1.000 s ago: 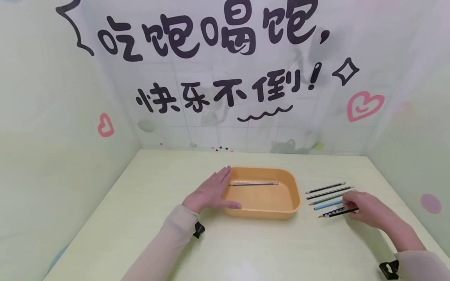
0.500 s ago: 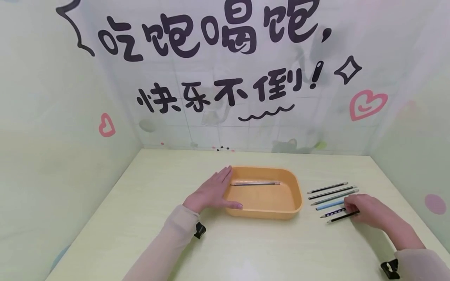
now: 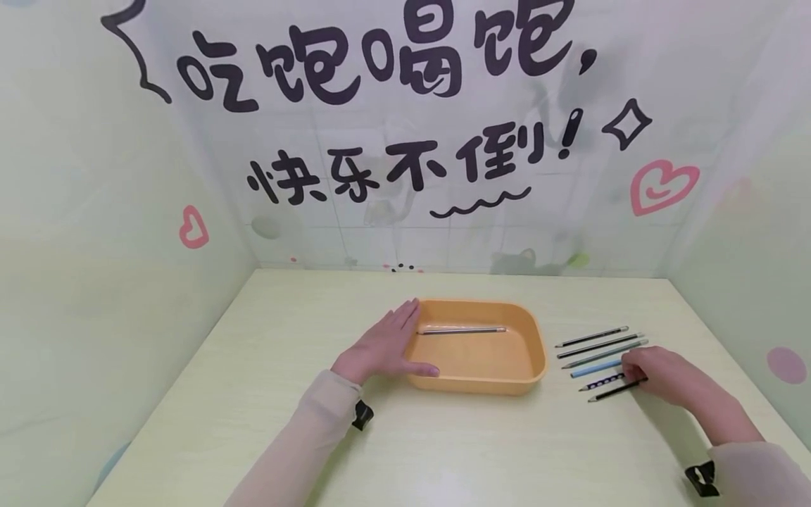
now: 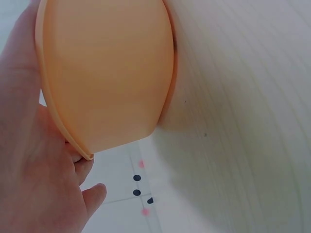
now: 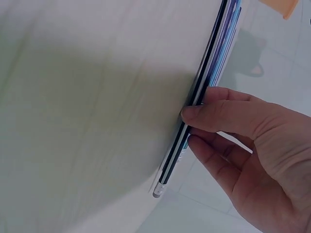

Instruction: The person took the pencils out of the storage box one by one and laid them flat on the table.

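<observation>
My left hand (image 3: 379, 350) rests at the left end of an orange plastic tray (image 3: 475, 386), fingers stretched along the far-left corner and thumb over the front rim. In the left wrist view the palm lies along the tray's rim (image 4: 48, 97). One striped pencil (image 3: 462, 331) lies inside the tray. To its right, my right hand (image 3: 665, 377) pinches a black pencil (image 5: 170, 165) near its eraser end, between thumb and fingers. This pencil is nearest the front of a row. Behind it lie a dark-blue dotted pencil (image 3: 602, 382) and a light-blue pencil (image 3: 597, 368), partly hidden by the fingers.
Farther back in the row are a grey-green pencil (image 3: 602, 355) and two black pencils, one (image 3: 598, 346) in front of the other (image 3: 591, 337). The pale wooden table (image 3: 443, 451) is enclosed by printed white curtains (image 3: 380, 246) at the back and sides.
The black pencil has come forward, away from the dotted pencil it overlapped, and now lies in front of it. The left hand and tray hold their place.
</observation>
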Motion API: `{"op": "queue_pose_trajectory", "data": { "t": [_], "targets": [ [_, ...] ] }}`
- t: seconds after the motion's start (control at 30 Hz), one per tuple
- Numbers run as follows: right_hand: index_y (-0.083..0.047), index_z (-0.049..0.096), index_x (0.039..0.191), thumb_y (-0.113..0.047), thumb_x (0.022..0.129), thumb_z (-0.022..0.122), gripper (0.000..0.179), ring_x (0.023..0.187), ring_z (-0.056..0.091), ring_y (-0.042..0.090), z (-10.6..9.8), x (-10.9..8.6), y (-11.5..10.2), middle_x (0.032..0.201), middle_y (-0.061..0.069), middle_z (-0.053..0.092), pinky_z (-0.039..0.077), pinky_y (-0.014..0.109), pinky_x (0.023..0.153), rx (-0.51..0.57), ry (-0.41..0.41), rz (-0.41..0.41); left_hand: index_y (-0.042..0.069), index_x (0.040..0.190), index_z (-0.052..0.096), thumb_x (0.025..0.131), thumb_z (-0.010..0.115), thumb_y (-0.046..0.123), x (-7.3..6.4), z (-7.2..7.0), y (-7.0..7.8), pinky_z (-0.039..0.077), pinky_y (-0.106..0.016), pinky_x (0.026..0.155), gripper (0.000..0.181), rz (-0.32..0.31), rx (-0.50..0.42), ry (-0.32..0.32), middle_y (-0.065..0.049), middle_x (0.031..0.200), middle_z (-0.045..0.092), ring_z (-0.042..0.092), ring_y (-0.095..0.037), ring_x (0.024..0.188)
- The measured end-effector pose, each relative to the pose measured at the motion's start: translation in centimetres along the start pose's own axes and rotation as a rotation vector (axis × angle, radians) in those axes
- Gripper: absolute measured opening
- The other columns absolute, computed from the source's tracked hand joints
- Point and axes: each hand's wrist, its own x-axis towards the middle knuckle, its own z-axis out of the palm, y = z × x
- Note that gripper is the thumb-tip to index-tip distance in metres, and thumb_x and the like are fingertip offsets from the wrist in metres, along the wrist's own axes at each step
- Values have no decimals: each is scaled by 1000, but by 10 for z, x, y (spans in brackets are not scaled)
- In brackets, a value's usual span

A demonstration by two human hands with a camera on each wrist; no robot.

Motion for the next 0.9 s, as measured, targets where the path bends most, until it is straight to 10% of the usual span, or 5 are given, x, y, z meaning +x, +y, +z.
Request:
{"op": "queue_pose_trajectory", "data": {
  "t": [0.9],
  "targets": [
    [-13, 61, 79, 5, 73, 79, 25, 68, 46, 3, -26, 9, -16, 76, -8, 58, 45, 25, 58, 31, 1, 24, 4, 160, 5, 79, 58, 80, -2, 0, 0, 9, -39, 130, 124, -12, 9, -10, -8, 170, -1, 1, -23, 158]
  ]
}}
